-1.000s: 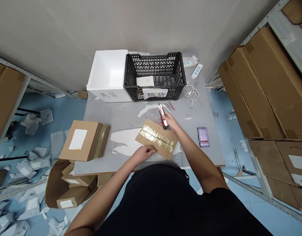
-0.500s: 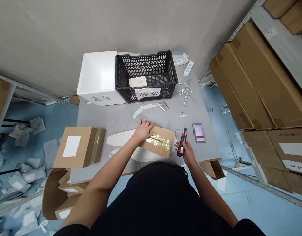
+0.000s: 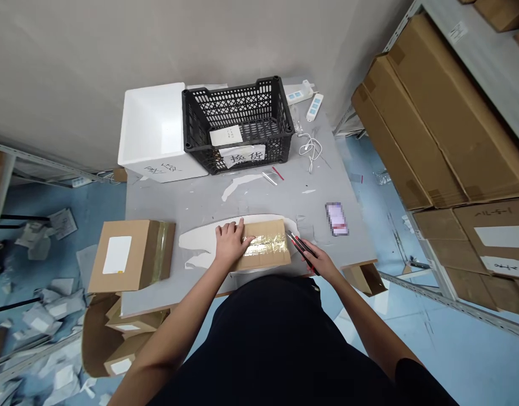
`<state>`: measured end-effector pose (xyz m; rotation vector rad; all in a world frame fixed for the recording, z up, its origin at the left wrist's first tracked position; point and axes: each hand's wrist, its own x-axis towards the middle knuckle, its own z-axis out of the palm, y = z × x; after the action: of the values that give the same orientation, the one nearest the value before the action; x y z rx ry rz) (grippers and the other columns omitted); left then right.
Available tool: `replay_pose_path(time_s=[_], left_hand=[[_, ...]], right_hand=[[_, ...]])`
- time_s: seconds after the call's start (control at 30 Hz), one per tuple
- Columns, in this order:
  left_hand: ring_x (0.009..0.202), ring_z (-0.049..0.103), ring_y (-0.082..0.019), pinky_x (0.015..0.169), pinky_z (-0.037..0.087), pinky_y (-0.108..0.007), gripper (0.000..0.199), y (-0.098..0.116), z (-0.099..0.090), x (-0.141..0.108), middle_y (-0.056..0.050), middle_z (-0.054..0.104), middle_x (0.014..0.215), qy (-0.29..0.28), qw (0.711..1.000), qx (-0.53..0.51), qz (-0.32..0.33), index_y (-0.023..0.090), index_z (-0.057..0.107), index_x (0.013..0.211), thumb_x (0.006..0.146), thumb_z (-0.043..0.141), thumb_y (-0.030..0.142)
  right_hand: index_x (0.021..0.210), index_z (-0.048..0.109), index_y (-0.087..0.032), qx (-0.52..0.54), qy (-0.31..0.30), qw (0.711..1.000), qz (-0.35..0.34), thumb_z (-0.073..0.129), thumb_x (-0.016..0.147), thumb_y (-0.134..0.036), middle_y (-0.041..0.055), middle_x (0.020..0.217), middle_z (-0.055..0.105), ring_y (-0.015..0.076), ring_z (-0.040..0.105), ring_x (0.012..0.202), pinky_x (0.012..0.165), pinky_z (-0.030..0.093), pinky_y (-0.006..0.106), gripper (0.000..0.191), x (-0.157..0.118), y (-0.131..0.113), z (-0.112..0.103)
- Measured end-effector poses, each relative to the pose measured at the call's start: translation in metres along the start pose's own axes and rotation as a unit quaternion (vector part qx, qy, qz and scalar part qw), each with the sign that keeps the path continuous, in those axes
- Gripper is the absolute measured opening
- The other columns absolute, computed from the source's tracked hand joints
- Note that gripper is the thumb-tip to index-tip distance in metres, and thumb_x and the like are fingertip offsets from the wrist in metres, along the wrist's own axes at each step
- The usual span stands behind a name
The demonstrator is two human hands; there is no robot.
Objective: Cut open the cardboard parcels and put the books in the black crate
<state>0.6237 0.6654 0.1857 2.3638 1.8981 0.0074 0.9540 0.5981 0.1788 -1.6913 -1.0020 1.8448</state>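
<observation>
A flat cardboard piece with shiny tape across its middle lies on white sheet material near the table's front edge. On its left part rests my left hand, palm down with fingers spread. My right hand is wrapped round a black and red box cutter. The cutter's tip points up and left, close to the right edge of the cardboard. Whether the tip touches it I cannot tell.
A black crate and a white foam box stand at the table's back. A closed carton sits at left, a phone at right. Near the back right are a cable and power strips.
The cardboard has turned so its edges run straighter across the table. My left hand has shifted left with it. The cutter now tilts left, nearer the cardboard's right edge.
</observation>
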Motion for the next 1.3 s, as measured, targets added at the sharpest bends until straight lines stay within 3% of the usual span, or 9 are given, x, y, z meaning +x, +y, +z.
replay_pose_path(time_s=[0.17, 0.27, 0.83, 1.1, 1.3], left_hand=[[0.141, 0.029, -0.037, 0.116, 0.012, -0.057, 0.072, -0.005, 0.007, -0.008, -0.018, 0.041, 0.150, -0.016, 0.993, -0.015, 0.114, 0.019, 0.041, 0.147, 0.089, 0.046, 0.062], [0.145, 0.021, -0.038, 0.116, 0.008, -0.059, 0.073, -0.007, 0.010, -0.010, -0.016, 0.036, 0.154, -0.031, 0.989, -0.015, 0.145, 0.021, 0.042, 0.146, 0.087, 0.049, 0.064], [0.147, 0.019, -0.038, 0.116, 0.007, -0.062, 0.070, -0.004, 0.014, -0.009, -0.017, 0.032, 0.156, -0.026, 0.990, -0.017, 0.137, 0.022, 0.039, 0.148, 0.090, 0.046, 0.060], [0.146, 0.018, -0.039, 0.114, 0.007, -0.064, 0.070, -0.002, 0.014, -0.007, -0.020, 0.030, 0.156, -0.031, 0.991, -0.018, 0.127, 0.020, 0.041, 0.147, 0.089, 0.047, 0.060], [0.146, 0.019, -0.040, 0.114, 0.007, -0.065, 0.071, -0.001, 0.016, -0.005, -0.019, 0.030, 0.156, -0.037, 0.993, -0.023, 0.114, 0.021, 0.041, 0.147, 0.089, 0.048, 0.060]], right_hand=[[0.149, 0.038, -0.030, 0.008, -0.023, 1.000, 0.011, 0.055, 0.089, -0.048, 0.0033, 0.087, 0.067, 0.0101, 0.054, 0.048, 0.040, 0.041, 0.021, 0.065, -0.006, -0.007, -0.004], [0.149, 0.038, -0.031, 0.010, -0.034, 0.999, 0.013, 0.054, 0.089, -0.049, 0.0033, 0.089, 0.067, 0.0097, 0.054, 0.048, 0.040, 0.040, 0.021, 0.065, -0.005, -0.010, -0.005], [0.150, 0.036, -0.026, 0.039, 0.017, 0.999, -0.008, 0.052, 0.088, -0.052, 0.0025, 0.084, 0.065, 0.0103, 0.053, 0.048, 0.040, 0.042, 0.022, 0.069, -0.001, -0.004, 0.012], [0.150, 0.035, -0.028, 0.029, -0.035, 0.999, 0.002, 0.053, 0.088, -0.052, 0.0002, 0.080, 0.063, 0.0098, 0.055, 0.050, 0.041, 0.043, 0.021, 0.069, -0.003, 0.003, 0.005], [0.150, 0.037, -0.028, -0.020, -0.056, 0.998, 0.012, 0.052, 0.090, -0.052, -0.0008, 0.072, 0.062, 0.0096, 0.051, 0.046, 0.038, 0.038, 0.020, 0.067, -0.012, -0.013, -0.007]])
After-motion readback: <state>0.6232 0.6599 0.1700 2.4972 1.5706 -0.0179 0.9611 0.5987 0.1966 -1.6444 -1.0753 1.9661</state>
